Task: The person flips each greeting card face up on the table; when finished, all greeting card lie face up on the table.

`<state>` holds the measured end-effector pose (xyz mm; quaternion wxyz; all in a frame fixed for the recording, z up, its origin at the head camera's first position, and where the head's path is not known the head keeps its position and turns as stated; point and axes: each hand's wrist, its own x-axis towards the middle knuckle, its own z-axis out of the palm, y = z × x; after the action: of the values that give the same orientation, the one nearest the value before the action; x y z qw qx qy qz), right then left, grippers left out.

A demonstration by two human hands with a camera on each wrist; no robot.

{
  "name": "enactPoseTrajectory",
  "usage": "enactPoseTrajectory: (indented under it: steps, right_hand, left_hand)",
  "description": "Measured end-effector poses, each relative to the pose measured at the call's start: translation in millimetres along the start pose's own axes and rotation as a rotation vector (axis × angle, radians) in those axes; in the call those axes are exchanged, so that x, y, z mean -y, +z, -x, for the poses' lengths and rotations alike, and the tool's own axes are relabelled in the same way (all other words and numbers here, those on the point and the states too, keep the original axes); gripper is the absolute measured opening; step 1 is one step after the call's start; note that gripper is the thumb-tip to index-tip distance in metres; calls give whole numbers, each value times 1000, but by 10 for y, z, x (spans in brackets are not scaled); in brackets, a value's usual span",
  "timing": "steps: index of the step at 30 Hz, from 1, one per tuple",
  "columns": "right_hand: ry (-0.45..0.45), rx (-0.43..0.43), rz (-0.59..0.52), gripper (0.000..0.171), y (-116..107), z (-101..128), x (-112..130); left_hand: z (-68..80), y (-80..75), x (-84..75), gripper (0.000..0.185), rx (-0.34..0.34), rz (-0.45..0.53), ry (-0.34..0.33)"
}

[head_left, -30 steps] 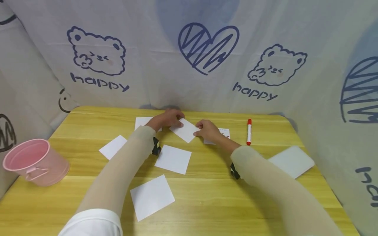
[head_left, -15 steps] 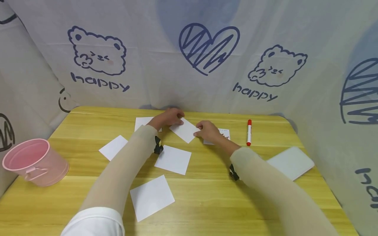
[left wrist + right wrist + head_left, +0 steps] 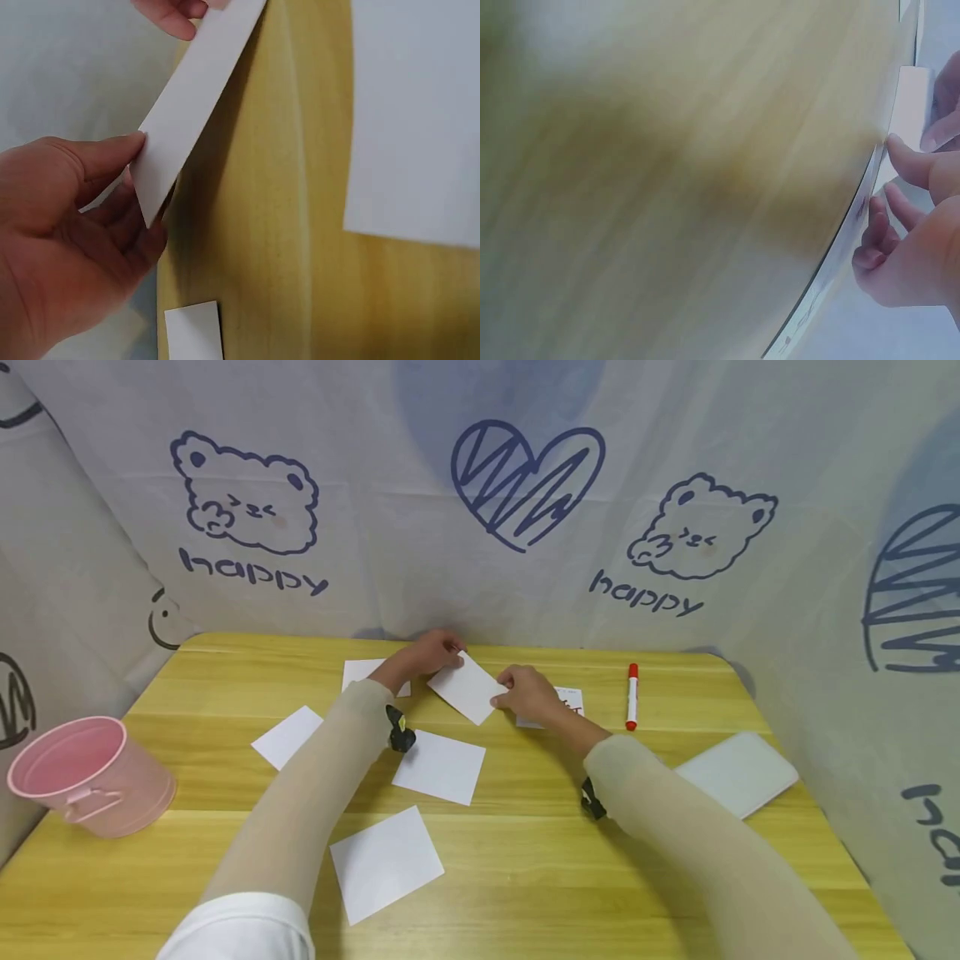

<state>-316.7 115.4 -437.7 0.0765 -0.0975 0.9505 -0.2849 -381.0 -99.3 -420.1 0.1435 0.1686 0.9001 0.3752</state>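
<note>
While your left hand (image 3: pixel 435 652) pinches one end of a white card (image 3: pixel 468 690) and your right hand (image 3: pixel 529 695) pinches the other, the card tilts up from the table (image 3: pixel 570 877), not put down flat yet. Partly hidden by your right hand, one card with red marks (image 3: pixel 572 700) seems done. Four other cards (image 3: pixel 441 767) around your left sleeve (image 3: pixel 307 797) show bare tops, so they look left to do.

White card (image 3: pixel 467 689), rectangular, blank upper face, tilted over yellow wooden table (image 3: pixel 570 877).

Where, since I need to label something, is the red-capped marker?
In the head view, the red-capped marker lies on the right of the table, near its far edge, right of the red-marked card.
</note>
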Motion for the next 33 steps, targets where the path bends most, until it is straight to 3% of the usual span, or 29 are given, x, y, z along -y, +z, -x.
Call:
enactPoseTrajectory:
  steps: [3, 10, 14, 17, 21, 25, 33]
  right_hand:
    - [-10, 6, -35, 41, -41, 25, 0]
    - [-93, -4, -301, 32, -213, 151, -5]
    - [-178, -41, -410, 28, -336, 317, 57]
    - [-216, -38, -477, 26, -406, 507, 123]
    - [-260, -15, -498, 28, -434, 783, 164]
    - [-283, 17, -490, 27, -433, 1005, 130]
    - [-321, 67, -430, 28, -513, 1235, 119]
  left_hand:
    - [62, -45, -7, 33, -1, 114, 3]
    - [296, -142, -115, 37, -12, 344, -9]
    - [503, -179, -190, 38, -27, 450, 5]
    - [690, -167, -241, 36, -43, 476, 28]
    - [932, -87, -294, 35, -72, 503, 44]
    - [1106, 39, -314, 35, -77, 543, 20]
    - [1231, 236, -317, 37, -71, 549, 25]
